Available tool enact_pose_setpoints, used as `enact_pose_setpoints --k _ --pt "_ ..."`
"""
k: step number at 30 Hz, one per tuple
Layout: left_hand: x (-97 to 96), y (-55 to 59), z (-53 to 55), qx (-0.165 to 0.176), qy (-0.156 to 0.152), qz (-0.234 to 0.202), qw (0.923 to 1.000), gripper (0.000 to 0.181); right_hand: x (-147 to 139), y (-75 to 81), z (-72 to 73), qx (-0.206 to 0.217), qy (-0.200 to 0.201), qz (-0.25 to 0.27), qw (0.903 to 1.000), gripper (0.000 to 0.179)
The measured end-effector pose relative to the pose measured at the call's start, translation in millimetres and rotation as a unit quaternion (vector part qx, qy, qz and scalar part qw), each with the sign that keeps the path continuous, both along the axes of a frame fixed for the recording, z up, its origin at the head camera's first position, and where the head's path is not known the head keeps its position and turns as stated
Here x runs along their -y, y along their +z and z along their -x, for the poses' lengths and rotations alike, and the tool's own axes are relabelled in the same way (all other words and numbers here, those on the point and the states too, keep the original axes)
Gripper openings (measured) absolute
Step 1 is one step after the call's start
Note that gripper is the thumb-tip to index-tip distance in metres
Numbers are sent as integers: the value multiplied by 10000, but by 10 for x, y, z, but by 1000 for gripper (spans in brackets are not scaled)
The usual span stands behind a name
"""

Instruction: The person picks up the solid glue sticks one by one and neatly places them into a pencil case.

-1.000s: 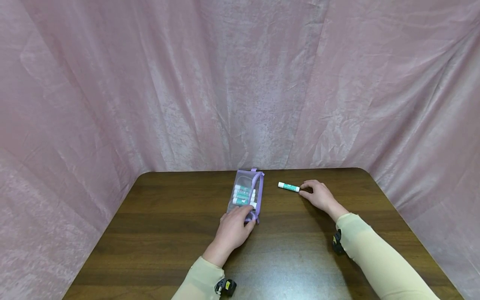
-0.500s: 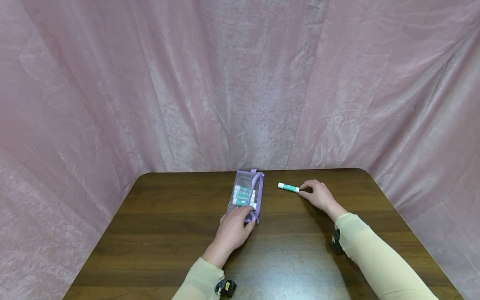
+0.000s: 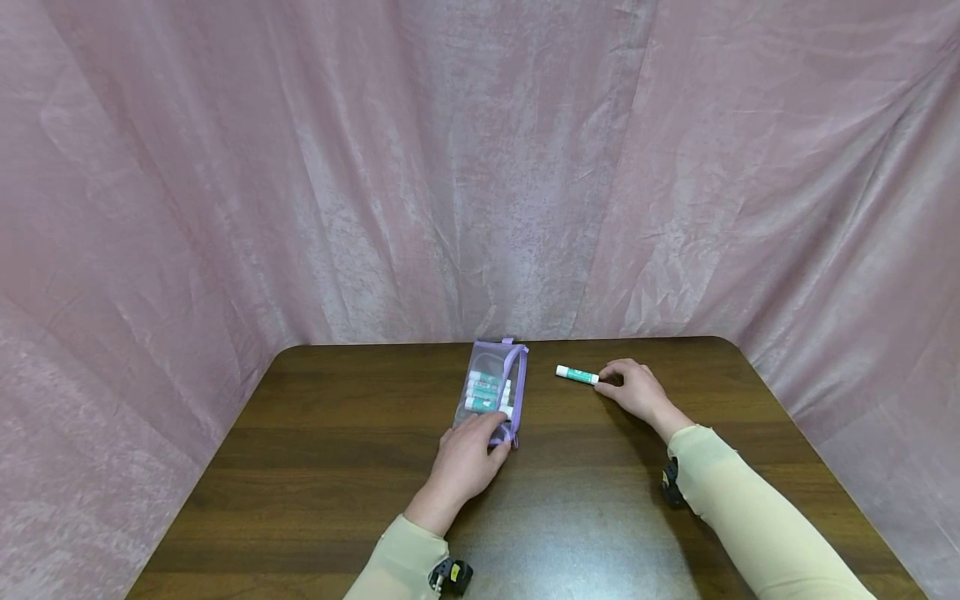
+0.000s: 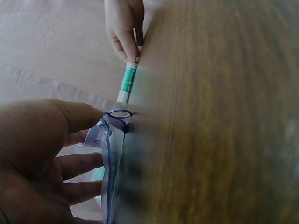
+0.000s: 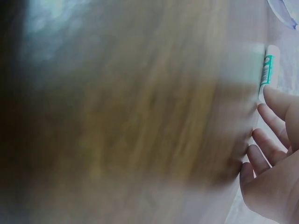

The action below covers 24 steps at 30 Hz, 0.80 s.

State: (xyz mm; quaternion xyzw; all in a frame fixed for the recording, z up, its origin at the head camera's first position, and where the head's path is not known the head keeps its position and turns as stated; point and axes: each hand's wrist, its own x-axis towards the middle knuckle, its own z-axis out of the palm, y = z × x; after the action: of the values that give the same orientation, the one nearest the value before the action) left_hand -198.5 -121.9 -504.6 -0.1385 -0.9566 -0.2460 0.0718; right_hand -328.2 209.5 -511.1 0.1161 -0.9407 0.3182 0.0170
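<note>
A purple-edged mesh zip pouch (image 3: 486, 358) lies on the table, with several green-and-white glue sticks (image 3: 483, 392) visible through it. My left hand (image 3: 463, 458) rests on the pouch's near end. In the left wrist view, its thumb touches the zipped edge beside a ring-shaped pull (image 4: 120, 114), and its fingertips (image 4: 93, 161) press on the mesh. To the right of the pouch, a loose glue stick (image 3: 577, 375) lies flat. The thumb and index finger of my right hand (image 3: 636, 390) pinch its right end, while the remaining fingers spread behind it in the right wrist view.
The dark wooden table (image 3: 315, 450) has rounded far corners. Pink velvety curtains (image 3: 480, 167) hang behind it and at both sides. A small black device is strapped to each sleeve cuff, such as the left one (image 3: 452, 575).
My right thumb has shifted very slightly to the left at the end of the loose glue stick. The pouch, the glue stick and my left hand stay in place.
</note>
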Motion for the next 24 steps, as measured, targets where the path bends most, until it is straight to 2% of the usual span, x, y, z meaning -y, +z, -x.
enact_pose_setpoints --k 16,24 --pt "0 12 8 32 -35 -18 10000 39 59 30 12 148 -76 -47 9999 28" --pt "3 -4 19 27 -33 -6 10000 40 75 40 12 96 -99 -89 9999 24"
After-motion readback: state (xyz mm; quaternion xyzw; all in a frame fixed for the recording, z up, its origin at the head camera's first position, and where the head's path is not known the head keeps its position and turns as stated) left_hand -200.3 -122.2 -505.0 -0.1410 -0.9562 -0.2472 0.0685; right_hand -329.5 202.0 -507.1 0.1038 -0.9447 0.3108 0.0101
